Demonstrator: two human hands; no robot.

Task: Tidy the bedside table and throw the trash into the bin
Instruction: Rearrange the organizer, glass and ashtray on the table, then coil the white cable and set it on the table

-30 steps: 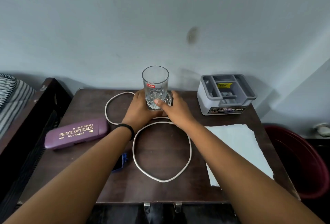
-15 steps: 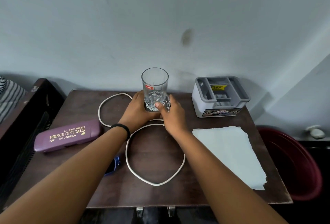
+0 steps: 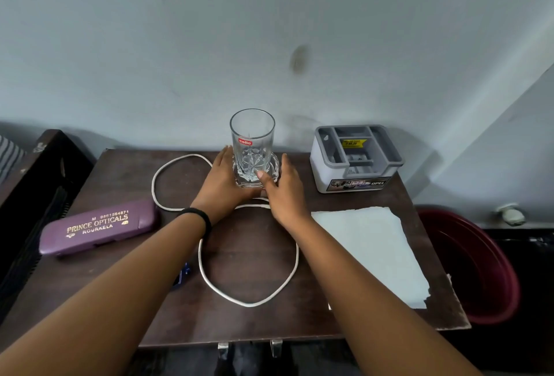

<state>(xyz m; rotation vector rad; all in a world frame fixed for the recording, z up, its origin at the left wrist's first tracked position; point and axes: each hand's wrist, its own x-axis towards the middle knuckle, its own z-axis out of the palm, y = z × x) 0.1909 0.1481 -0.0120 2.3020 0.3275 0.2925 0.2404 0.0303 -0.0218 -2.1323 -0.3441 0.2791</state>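
The glass (image 3: 252, 148) is standing upright on a coaster (image 3: 275, 165) at the table's (image 3: 126, 178) back edge. The left hand (image 3: 221, 184) and right hand (image 3: 284, 193) are lying straight-fingered on either side of it, with the right thumb touching its base. The organiser (image 3: 356, 178) in the back right corner is holding a yellow label (image 3: 354, 143). A red bin (image 3: 479, 270) is sitting beyond the right edge.

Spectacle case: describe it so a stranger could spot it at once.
Start at the dark wooden bedside table. On its left side, left of the white cable, lies the spectacle case. It alone is purple, with gold lettering reading PRINCE OPTICALS.
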